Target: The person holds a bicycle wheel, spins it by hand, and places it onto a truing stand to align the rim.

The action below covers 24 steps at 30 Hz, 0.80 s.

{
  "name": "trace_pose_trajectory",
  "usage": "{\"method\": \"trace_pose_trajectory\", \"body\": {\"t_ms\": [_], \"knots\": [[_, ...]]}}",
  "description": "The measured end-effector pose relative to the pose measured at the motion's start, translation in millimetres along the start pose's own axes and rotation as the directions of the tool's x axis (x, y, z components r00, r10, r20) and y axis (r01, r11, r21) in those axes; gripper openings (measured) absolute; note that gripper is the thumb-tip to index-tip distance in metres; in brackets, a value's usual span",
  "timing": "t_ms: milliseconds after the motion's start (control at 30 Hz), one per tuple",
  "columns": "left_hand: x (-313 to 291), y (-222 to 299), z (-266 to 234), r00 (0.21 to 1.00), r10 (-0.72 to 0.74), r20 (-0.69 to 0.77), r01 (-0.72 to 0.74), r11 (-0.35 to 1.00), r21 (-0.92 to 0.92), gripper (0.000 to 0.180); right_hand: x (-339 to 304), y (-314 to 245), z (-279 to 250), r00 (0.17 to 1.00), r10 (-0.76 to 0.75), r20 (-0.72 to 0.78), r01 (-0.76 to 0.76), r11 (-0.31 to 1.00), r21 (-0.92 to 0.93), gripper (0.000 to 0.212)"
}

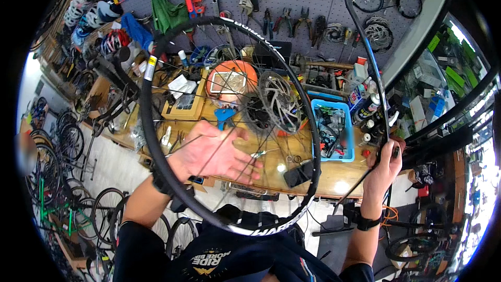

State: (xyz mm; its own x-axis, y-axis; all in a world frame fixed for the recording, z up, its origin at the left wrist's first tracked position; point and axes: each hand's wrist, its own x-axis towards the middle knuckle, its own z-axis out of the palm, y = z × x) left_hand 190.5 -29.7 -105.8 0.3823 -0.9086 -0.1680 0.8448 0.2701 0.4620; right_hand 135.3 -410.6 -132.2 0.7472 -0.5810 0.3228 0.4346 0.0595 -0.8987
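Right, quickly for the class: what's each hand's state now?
Left hand: open, seen through the wheel.
Right hand: closed, holding a long, curved black strip.

2 bare hands (211, 151), 2 dark wristbands (367, 221), 1 spoked wheel (254, 116) and 1 long dark strip (371, 55). Then there's 1 round orange tub (250, 75), 1 light-blue tray (351, 120), 1 flat black slab (298, 175) and 2 tiny rings (297, 159). Also at least 3 pairs of pliers (283, 20), plus 1 green cloth (167, 10) and 1 blue cloth (136, 30). Bikes (42, 190)? Several, but they overlap way too much for a solid number, and ditto the helmets (114, 42) tbh.
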Motion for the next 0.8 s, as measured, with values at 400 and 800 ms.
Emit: {"method": "trace_pose_trajectory", "body": {"t_ms": [400,800], "knots": [[107,-8,-167,0.929,-0.042,0.367,0.056,0.998,-0.029,0.051,-104,-29,-40,0.941,-0.013,-0.339,-0.118,0.925,-0.361,0.022],[114,-27,-276,0.891,0.024,0.452,0.062,0.983,-0.175,0.051,-191,-36,-6,0.803,-0.007,-0.596,-0.313,0.846,-0.431,0.029]]}}
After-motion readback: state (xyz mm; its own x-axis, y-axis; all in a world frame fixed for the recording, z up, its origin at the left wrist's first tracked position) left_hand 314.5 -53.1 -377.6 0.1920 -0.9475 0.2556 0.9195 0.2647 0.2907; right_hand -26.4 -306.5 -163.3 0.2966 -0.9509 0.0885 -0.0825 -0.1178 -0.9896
